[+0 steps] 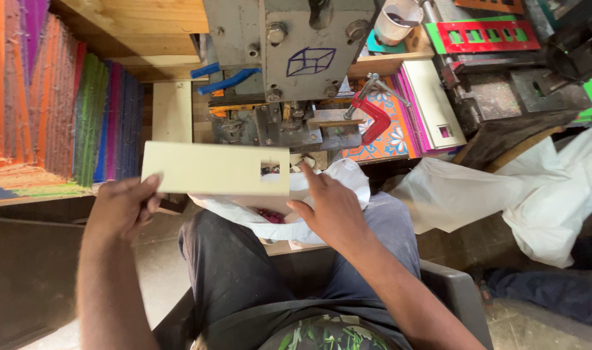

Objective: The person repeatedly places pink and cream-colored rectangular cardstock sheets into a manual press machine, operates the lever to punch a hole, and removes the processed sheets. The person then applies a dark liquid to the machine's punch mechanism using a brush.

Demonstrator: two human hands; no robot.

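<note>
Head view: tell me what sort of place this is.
Probably a small card-punching or die-cutting workshop. A grey punching machine stands before the seated person, whose left hand holds a cream card with a square hole. Stacks of coloured sheets fill the shelf beside it.

Left hand [124, 204] bare, no glove, no ring or watch visible. Left forearm bare to lower frame edge, no sleeve in view. Right hand [328, 210] bare as well; right forearm uncovered, no wristband. Dark grey trousers [238, 272] over both thighs, fabric dusty, pale smudges and worn patches near knees. Shirt [325, 334] at bottom edge: dark ground with green and white leaf-like print, black hem band above it. Feet hidden.
</note>
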